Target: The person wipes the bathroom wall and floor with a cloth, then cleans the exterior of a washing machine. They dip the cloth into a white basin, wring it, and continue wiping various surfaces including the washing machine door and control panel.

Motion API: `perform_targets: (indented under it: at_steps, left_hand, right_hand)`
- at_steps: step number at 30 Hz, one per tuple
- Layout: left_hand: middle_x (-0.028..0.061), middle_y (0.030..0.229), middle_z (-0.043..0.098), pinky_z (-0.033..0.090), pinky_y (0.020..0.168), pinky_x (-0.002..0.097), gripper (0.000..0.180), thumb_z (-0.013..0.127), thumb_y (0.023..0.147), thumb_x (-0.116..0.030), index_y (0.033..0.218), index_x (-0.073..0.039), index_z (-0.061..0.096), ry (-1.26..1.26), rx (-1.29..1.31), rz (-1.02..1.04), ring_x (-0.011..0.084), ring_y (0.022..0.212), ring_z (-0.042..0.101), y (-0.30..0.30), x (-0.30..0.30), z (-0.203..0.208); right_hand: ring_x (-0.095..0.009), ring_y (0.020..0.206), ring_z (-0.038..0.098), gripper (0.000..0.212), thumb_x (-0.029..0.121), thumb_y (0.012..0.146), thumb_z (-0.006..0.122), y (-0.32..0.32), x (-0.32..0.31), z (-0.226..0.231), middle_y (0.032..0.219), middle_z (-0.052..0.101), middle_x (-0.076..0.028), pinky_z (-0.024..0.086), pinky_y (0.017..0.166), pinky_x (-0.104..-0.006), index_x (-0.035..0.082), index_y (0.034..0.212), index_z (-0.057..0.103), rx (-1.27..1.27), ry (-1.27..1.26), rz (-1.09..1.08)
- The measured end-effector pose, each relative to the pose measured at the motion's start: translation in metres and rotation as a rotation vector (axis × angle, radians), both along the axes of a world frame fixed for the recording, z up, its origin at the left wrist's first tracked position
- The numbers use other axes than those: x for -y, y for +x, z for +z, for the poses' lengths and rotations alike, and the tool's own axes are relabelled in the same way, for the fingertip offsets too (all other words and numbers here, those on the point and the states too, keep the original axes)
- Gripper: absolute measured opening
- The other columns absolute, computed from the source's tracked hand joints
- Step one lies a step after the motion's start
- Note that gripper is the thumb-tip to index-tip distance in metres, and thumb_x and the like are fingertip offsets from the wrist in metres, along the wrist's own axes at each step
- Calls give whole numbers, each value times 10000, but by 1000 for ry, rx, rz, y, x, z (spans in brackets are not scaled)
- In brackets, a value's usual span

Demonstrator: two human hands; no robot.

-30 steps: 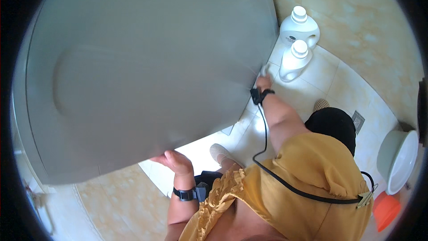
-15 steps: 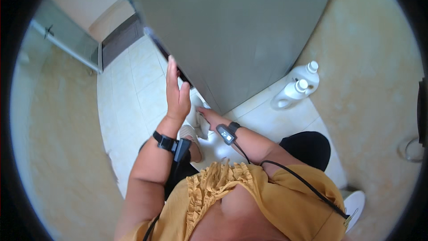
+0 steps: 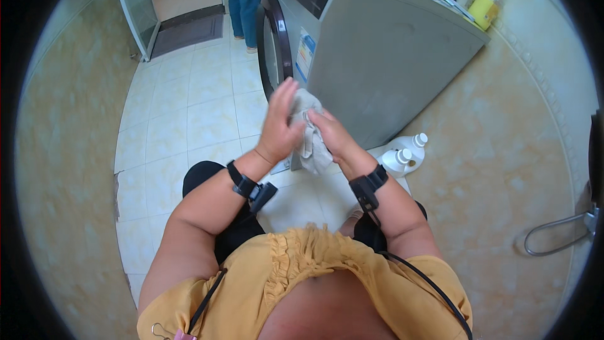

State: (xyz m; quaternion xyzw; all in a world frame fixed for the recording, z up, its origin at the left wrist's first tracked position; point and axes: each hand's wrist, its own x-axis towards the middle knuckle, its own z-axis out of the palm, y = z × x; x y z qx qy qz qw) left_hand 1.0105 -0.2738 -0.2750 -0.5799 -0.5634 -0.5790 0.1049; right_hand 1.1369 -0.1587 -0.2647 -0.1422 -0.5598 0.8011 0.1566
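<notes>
Right fingers [image 3: 322,119] grip a gray cloth [image 3: 314,151]; left fingers [image 3: 284,96] extend beside it.

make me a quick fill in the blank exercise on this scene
1. A crumpled cloth is between the left hand and the right hand; both wrist straps are ____.
2. Beside the washing machine, ____ white bottles stand on the floor.
3. The pump bottle atop the washing machine is mostly ____.

Missing words: black; two; yellow
</notes>
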Motion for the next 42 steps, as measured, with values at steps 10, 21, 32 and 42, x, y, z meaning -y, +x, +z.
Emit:
perform_targets:
  at_steps: [10,21,32,42]
  left_hand:
    - [213,1445,501,410,1108,363,667,705,863,-158,1472,-38,463,-164,675,-173,292,1329,510,16,-16,20]
    - [126,1194,595,482,955,331,473,668,896,-143,1310,-18,476,241,779,28,199,1104,579,-43,-35,67]
    - [172,1022,711,516,828,349,441,643,875,-289,1142,62,645,234,796,70,226,931,673,-150,-137,157]
    - [234,1097,642,482,935,421,313,650,864,-197,1083,26,678,254,389,272,403,1028,612,-49,-88,137]
  right_hand:
    - [-279,1509,299,869,654,1054,210,24,21,45,1670,207,-147,249,1226,-407,31,1629,17,-229,-75,144]
    - [-185,1092,634,472,368,1115,359,12,-21,41,1178,665,-115,522,885,-318,-7,1248,612,-266,575,-476]
    - [-159,998,635,402,304,1109,397,17,-54,31,1116,664,-98,518,858,-282,-17,1226,609,-253,555,-479]
    - [-161,936,661,405,293,1102,429,6,-46,29,1057,702,-103,532,825,-298,-32,1173,659,-240,539,-499]
